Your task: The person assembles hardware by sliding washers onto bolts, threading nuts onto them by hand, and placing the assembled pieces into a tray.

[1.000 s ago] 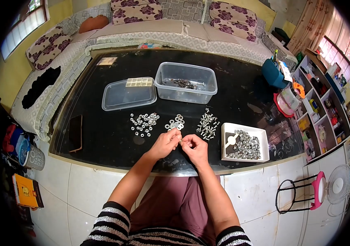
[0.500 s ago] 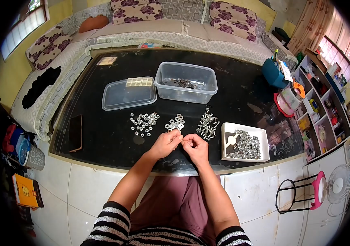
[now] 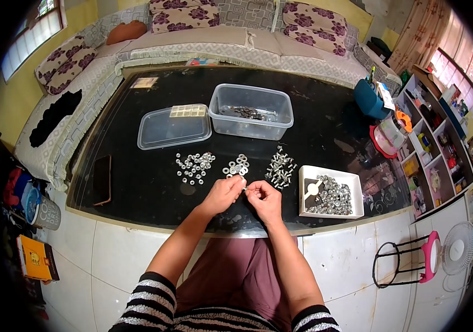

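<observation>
Currently, on the near side of the clear tub (image 3: 251,128), I observe the left hand (image 3: 224,193) and right hand (image 3: 265,200), fingertips pinched closed on a small metal piece (image 3: 244,189), type indiscernible; opposed grips probably steady it. Washers (image 3: 238,166) lie nearer than the tub, small rings (image 3: 195,165) to their left, screws (image 3: 281,169) to their right. Separate heaps presumably keep each type within reach. The white box (image 3: 302,208) of metal parts stands near-right of the tub.

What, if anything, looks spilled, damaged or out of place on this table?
Nothing stands out. The small metal rings, washers and bolts lie loose on the table, but in three separate piles, so they look sorted rather than spilled. The lid lies off the plastic container, beside it, and no damage is visible.
</observation>
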